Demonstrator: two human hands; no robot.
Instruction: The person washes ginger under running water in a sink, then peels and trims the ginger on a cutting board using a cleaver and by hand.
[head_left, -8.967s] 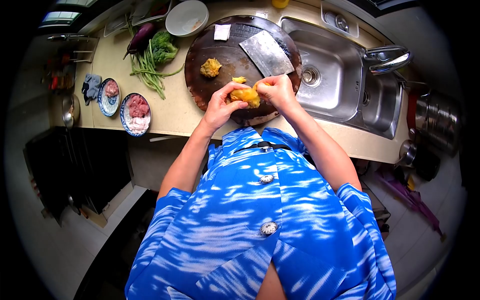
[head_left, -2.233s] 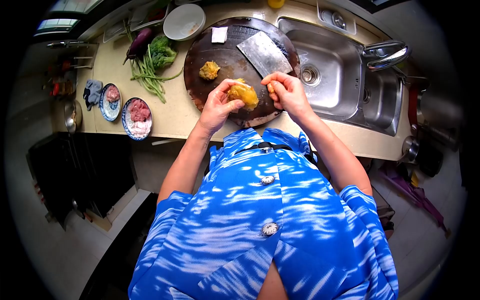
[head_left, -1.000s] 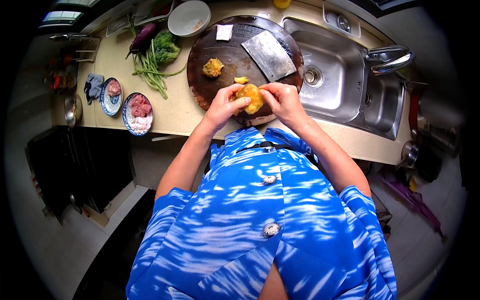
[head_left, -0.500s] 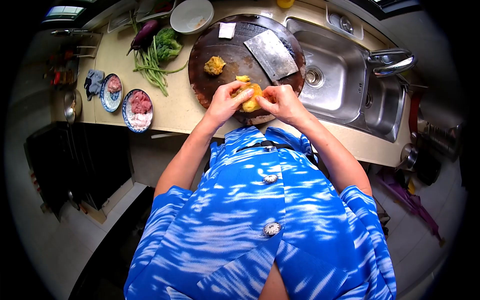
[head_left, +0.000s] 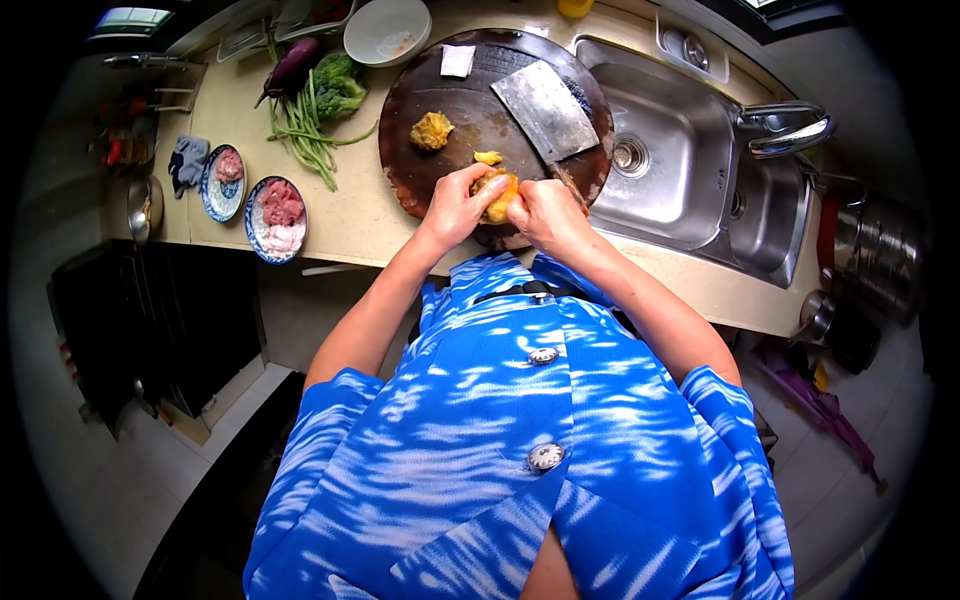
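My left hand [head_left: 455, 205] is closed around the left side of a yellow, knobbly vegetable lump [head_left: 500, 200] that looks like pickled mustard tuber. From the other side, the fingers of my right hand [head_left: 552, 212] pinch the same lump. Both hands are low over the near part of a round dark chopping board [head_left: 410, 90]. Just beyond the fingertips lies a small yellow scrap [head_left: 488, 157]. A second orange-brown lump [head_left: 431, 130] rests on the board to the left. The cleaver [head_left: 545, 110] lies flat at the right, its handle partly behind my right hand.
A folded white cloth or paper [head_left: 458, 61] lies at the board's far side. To the left are green beans [head_left: 300, 135], broccoli [head_left: 338, 85], an eggplant [head_left: 294, 65] and two plates of raw meat [head_left: 278, 210]. A white bowl [head_left: 385, 30] stands behind; the steel sink [head_left: 665, 130] is at right.
My right hand has turned and curled its fingers tighter at the lump's right side, edging slightly left. My left hand keeps its hold nearly in place.
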